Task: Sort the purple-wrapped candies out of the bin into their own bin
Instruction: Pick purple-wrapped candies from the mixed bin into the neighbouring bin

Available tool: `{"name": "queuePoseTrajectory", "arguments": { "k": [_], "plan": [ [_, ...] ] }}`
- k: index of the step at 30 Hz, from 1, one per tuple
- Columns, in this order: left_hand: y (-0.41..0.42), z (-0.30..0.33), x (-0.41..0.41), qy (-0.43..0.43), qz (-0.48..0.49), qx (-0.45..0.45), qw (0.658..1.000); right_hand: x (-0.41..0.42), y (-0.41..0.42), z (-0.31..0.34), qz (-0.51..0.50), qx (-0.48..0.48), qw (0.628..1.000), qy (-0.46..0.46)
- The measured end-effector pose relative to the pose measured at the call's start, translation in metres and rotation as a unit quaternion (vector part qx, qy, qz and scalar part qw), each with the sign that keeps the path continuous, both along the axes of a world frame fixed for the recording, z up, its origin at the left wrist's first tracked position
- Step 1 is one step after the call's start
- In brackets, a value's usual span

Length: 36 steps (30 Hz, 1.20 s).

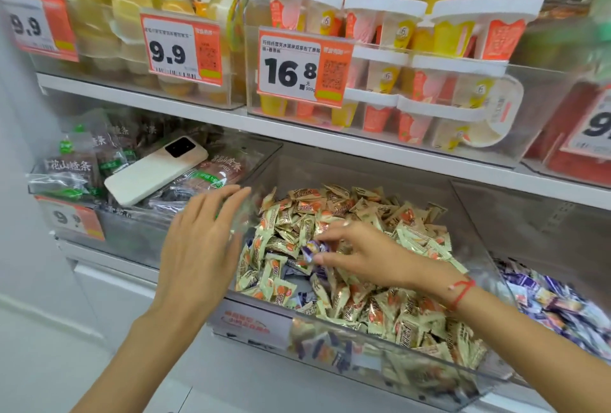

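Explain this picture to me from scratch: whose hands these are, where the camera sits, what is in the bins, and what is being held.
There is no machine, only a person with a camera on the head, looking down at a shop shelf. The right hand pinches a purple candy over the clear middle bin, which is full of cream-wrapped candies. The left hand is open and empty, at the bin's left wall. The bin to the right holds purple candies. A white phone lies on snack bags to the left.
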<state>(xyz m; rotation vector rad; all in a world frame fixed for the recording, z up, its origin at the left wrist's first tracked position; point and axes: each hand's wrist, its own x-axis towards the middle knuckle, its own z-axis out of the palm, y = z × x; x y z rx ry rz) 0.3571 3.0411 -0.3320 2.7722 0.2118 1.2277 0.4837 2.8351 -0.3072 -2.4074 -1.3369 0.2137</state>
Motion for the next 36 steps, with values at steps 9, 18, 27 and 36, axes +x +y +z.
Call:
{"name": "queuePoseTrajectory", "arguments": {
  "k": [9, 18, 27, 36],
  "plan": [
    [-0.05, -0.003, 0.067, 0.564, -0.125, 0.018, 0.816, -0.006, -0.059, 0.006, -0.079, -0.002, 0.987, -0.137],
    [-0.053, -0.017, 0.09, 0.576, -0.156, 0.033, 0.802, -0.002, -0.054, -0.002, -0.084, -0.009, 0.987, -0.136],
    [-0.015, 0.03, 0.051, 0.282, -0.141, -0.134, 0.939, -0.013, -0.076, 0.01, -0.128, 0.101, 0.983, -0.087],
    [-0.112, 0.07, 0.056, 0.184, -0.3, -0.262, 0.899, -0.026, -0.175, 0.032, -0.253, 0.12, 0.939, -0.197]
  ]
}}
